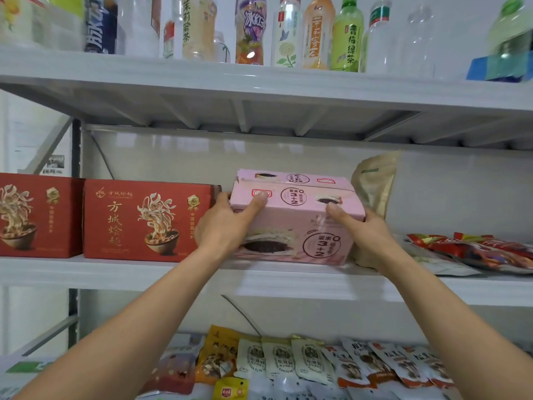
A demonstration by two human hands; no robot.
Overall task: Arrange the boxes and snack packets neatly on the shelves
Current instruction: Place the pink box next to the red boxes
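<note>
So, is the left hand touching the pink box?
Touching. Head view shows the left hand gripping the pink box, thumb on top, fingers round its left side.

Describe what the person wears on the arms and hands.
The left hand and right hand are bare: no gloves, rings, watch or bracelet in view. The left arm and right arm are uncovered down to the picture's edge; no sleeve shows.

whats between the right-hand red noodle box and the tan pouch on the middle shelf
Head view: the pink box sits there, gripped by the left hand beside the red noodle box and the right hand by the tan pouch.
</note>
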